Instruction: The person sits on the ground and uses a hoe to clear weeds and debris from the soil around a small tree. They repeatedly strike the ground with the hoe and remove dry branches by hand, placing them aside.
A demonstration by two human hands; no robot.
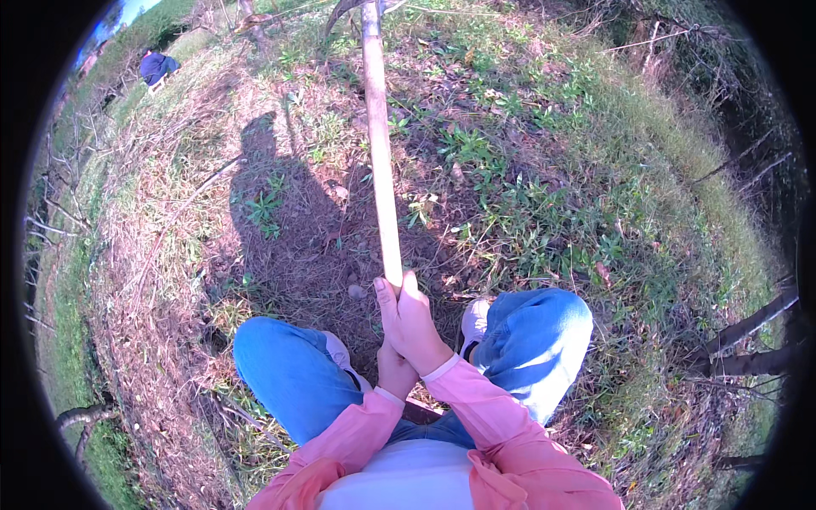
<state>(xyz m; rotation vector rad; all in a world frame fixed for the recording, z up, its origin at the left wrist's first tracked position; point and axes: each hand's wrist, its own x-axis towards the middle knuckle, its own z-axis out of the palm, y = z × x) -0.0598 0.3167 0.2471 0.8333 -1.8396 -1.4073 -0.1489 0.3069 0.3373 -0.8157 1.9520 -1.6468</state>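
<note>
A long wooden handle (380, 140) runs up from my hands to the top edge, where a metal tool head (344, 11) is partly in view, cut off by the picture's rim. My right hand (414, 322) is wrapped around the handle's lower part, its thumb lying along the wood. Just below it, my left hand (395, 370) also grips the handle, partly covered by the right hand and wrist. Both hands are between my bent knees. Beneath the handle lies soil (319, 268) with dry grass, small stones and low green weeds.
A person (156, 69) in dark blue is at the far upper left. Bare branches (752, 325) stick in from the right, with another (83, 417) at the lower left. A long thin stick (191, 201) lies on the grass at left. Dense brush stands at upper right.
</note>
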